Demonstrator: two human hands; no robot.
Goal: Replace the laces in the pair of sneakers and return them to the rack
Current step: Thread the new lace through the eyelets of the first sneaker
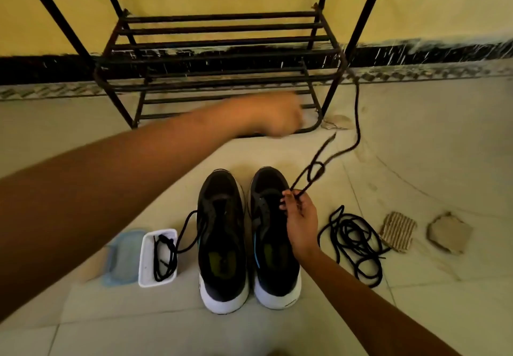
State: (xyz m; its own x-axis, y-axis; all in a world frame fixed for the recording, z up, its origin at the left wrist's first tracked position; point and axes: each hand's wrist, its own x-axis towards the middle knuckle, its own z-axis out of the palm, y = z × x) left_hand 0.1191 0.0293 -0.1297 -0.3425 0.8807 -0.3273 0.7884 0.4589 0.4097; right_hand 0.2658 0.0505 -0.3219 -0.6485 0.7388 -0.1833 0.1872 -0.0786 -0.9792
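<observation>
The two black sneakers with white soles stand side by side on the tiled floor (416, 161) in the lower centre of the frame, heels toward the camera: the left sneaker (222, 242) and the right sneaker (273, 247) (left and right as seen in the frame). The right hand (301, 218) is over the right sneaker's eyelets and pinches a black lace (358, 117) between its fingertips. This lace rises to the upper right, makes a loose loop and trails off beside the leg of the metal shoe rack (222, 42). The left hand (277, 117) is stretched before the rack's lowest shelf; it is blurred, so I cannot tell its grip. A second lace (165, 242) runs from the left sneaker into a white container (143, 261), beside a blue lid (122, 258). Loose laces (351, 242) and two cardboard pieces (397, 233) lie at the right.
</observation>
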